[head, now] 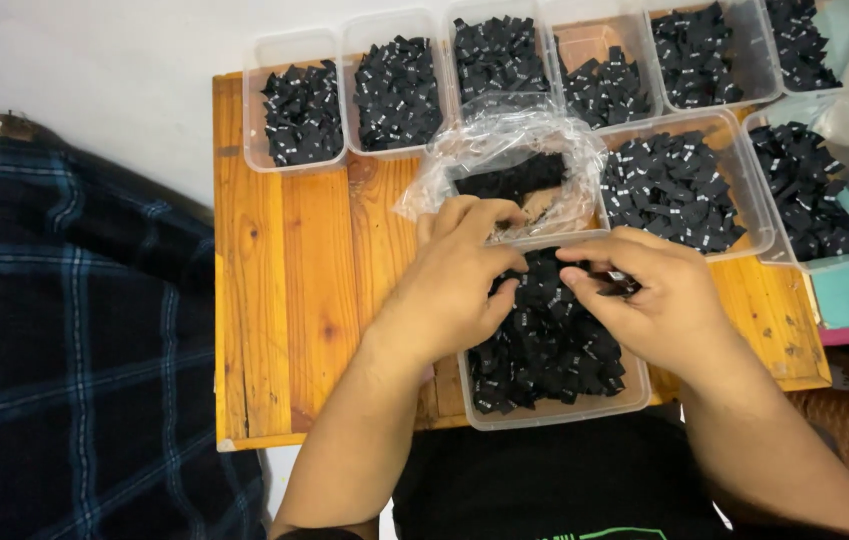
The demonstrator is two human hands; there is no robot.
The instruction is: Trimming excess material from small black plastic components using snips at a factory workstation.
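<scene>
Head camera looks steeply down, close, over table (pixel 284 260).

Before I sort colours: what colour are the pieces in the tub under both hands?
Black pieces with small white marks, head view.

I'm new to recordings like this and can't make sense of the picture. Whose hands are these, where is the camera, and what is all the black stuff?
There is one view, from a camera on a person's head looking down. The left hand and right hand are that person's own. They work over a clear tub full of small black fabric labels, and the right hand pinches a few. Behind lies a crumpled plastic bag. More tubs of labels line the wooden table. A plaid cloth lies left.
</scene>
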